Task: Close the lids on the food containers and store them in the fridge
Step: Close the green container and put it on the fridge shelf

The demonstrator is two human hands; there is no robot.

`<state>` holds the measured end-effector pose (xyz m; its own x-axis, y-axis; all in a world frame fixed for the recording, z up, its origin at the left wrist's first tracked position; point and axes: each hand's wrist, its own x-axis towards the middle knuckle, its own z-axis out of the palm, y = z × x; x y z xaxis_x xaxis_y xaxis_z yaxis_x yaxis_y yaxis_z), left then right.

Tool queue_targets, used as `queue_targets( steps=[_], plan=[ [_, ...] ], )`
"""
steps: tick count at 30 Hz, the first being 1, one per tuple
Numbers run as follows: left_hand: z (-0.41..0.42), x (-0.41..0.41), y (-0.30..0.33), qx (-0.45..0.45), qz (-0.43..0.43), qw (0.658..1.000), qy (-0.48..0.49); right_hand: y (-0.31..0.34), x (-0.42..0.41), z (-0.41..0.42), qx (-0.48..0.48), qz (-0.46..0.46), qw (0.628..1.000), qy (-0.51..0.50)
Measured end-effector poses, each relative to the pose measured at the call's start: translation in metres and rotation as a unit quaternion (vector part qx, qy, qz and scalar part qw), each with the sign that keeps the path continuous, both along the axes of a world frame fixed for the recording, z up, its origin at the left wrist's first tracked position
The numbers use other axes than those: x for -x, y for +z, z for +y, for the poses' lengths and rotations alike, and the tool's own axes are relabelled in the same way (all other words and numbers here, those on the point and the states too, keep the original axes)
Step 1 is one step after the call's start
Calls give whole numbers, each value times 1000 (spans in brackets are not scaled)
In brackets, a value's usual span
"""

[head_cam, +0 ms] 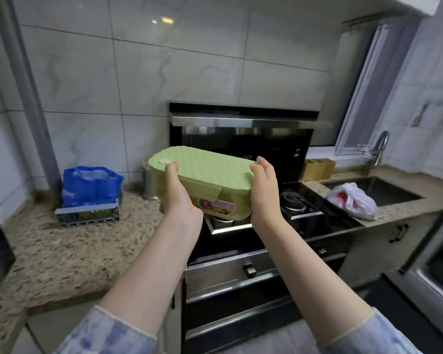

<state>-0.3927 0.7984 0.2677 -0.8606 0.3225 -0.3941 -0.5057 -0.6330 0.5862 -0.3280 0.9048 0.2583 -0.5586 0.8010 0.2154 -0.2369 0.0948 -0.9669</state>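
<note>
A green food container [205, 175] with its patterned lid on is held in the air above the stove, tilted down to the right. A colourful label shows on its front side. My left hand [175, 190] grips its left end, thumb on the lid near a small white round plug. My right hand [265, 190] grips its right end, fingers curled over the lid's edge. No fridge is in view.
A speckled stone counter [62, 251] lies to the left with a blue bag [91, 186] and a small metal tray [87, 215]. The black stove [304, 208] is below the container. To the right are a white plastic bag [353, 200], a sink [379, 190], a tap and a wooden box [317, 169].
</note>
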Motion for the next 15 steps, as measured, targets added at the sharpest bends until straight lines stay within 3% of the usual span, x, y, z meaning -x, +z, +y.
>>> queue_targets(
  steps=[15],
  plan=[
    [171,14,3,4,-2,979,-203,-1,-18,141,-9,2,980,-201]
  ],
)
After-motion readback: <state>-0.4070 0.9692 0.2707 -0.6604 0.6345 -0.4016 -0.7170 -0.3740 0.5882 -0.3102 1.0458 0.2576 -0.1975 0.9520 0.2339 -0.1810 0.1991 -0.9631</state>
